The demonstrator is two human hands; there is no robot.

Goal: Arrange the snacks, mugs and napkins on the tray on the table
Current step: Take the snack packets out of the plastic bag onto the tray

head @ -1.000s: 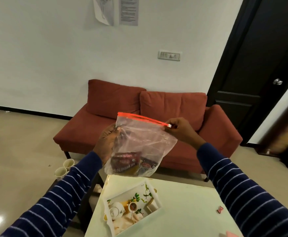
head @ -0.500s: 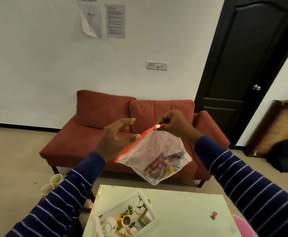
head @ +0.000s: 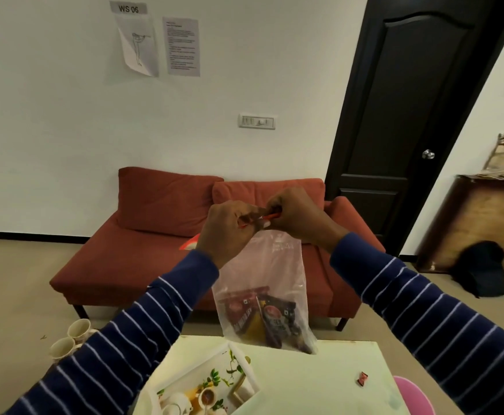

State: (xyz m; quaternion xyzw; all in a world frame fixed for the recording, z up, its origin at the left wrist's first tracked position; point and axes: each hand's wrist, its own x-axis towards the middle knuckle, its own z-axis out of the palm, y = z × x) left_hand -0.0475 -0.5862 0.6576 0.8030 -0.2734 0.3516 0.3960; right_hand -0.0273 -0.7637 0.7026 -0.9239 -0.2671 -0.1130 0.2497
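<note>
Both hands are raised close together at chest height, knuckles toward the camera; the red zip strip (head: 270, 216) of a clear plastic zip bag (head: 270, 274) is pinched by the curled fingers of the left hand (head: 228, 227) and right hand (head: 297, 215). Thin, crinkled film hangs limp below the hands. Glossy dark red and black snack packets (head: 262, 317) are bunched at the bag's bottom, just above the far edge of the pale table (head: 313, 381). A white rectangular tray (head: 235, 354) with a leaf and teapot print is seen on the table's left part. Two pale cups (head: 71, 336) are seen on the floor at left
</note>
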